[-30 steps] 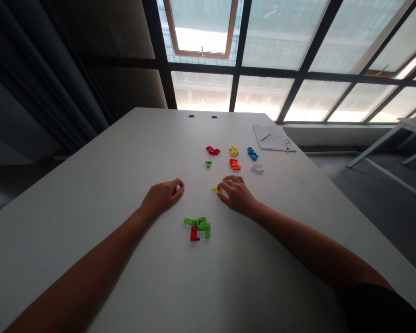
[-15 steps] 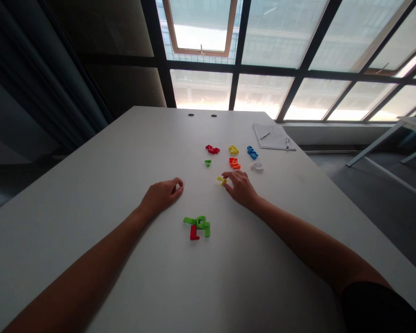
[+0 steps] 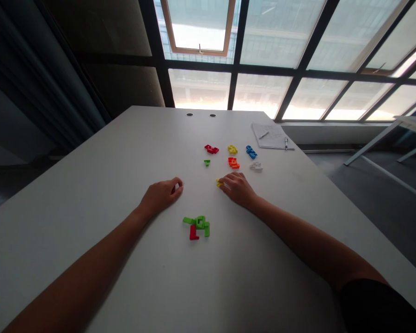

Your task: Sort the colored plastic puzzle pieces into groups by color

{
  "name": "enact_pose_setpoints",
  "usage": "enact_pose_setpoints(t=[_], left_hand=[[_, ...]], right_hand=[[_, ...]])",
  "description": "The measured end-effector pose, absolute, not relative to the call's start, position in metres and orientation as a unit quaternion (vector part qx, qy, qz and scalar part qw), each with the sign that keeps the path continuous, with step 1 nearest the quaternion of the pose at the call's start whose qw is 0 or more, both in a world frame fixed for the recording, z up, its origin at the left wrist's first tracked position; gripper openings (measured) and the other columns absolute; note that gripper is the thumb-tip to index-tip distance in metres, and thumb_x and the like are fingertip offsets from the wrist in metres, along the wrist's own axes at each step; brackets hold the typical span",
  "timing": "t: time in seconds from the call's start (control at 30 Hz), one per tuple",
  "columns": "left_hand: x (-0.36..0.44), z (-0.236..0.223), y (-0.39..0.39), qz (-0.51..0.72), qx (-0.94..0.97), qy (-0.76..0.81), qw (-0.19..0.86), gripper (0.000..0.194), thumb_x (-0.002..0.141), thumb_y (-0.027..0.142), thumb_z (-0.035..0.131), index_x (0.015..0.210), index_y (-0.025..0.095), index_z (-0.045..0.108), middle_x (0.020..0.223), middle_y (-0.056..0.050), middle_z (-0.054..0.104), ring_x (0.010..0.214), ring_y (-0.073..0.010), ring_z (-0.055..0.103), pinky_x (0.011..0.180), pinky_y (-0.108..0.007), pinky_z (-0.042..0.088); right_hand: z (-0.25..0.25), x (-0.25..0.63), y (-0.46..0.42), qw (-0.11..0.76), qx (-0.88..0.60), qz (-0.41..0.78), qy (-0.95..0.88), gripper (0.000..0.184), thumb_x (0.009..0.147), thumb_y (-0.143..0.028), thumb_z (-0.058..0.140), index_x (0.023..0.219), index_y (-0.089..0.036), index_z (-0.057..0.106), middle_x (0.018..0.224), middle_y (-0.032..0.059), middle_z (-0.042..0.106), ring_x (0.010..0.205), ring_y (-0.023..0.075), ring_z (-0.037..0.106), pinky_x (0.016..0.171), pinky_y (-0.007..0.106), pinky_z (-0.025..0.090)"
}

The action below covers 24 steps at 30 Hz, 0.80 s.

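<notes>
One small yellow piece [image 3: 219, 183] pokes from the right grip [image 3: 237, 188].

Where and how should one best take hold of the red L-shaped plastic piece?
Probably grip the long leg of the red L-shaped plastic piece across its width, coming from the near left: the short foot points right, and green plastic pieces crowd its far end and right side.

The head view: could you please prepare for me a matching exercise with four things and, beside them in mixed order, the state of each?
1. Right hand
2. Left hand
3. Paper
4. Nearest group of pieces

A. Bears a pen
B. Red and green
C. Touches a yellow piece
D. Curled, no piece visible in it

Pairs: 1-C; 2-D; 3-A; 4-B
</notes>
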<state>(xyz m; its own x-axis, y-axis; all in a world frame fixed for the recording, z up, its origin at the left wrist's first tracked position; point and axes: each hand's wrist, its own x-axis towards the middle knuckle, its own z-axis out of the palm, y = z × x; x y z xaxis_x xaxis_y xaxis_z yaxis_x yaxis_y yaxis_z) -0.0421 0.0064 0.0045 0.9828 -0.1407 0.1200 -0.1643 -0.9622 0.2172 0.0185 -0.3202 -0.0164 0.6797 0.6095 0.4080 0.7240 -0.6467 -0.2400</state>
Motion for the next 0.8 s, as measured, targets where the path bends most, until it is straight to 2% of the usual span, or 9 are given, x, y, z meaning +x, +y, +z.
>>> enact_pose_setpoints(t=[0.23,0.57,0.8], left_hand=[[-0.042,0.009,0.004,0.048,0.99,-0.081,0.104,0.032,0.099,0.049,0.046,0.107,0.027,0.068,0.081,-0.001,0.074,0.071,-0.021,0.068,0.061,-0.029,0.039],[-0.043,0.007,0.004,0.05,0.989,-0.085,0.109,0.031,0.1,0.048,0.046,0.108,0.028,0.068,0.082,-0.001,0.075,0.071,-0.0212,0.068,0.061,-0.029,0.038],[-0.042,0.005,0.005,0.052,0.988,-0.09,0.116,0.032,0.099,0.048,0.045,0.107,0.028,0.068,0.08,-0.001,0.074,0.07,-0.0216,0.067,0.061,-0.03,0.037]], right_hand=[[-0.001,0.011,-0.318,0.147,-0.906,-0.121,-0.377,0.023,0.103,-0.019,0.064,0.123,-0.019,0.076,0.114,0.013,0.077,0.112,0.0286,0.063,0.101,0.044,0.043],[-0.013,0.041,-0.308,0.172,-0.903,-0.158,-0.36,0.016,0.102,-0.021,0.068,0.115,-0.022,0.077,0.114,0.0093,0.076,0.108,0.0264,0.063,0.098,0.04,0.043],[-0.015,0.033,-0.309,0.16,-0.898,-0.184,-0.366,0.015,0.105,-0.023,0.064,0.109,-0.023,0.078,0.109,0.0082,0.077,0.104,0.0248,0.062,0.098,0.039,0.04]])
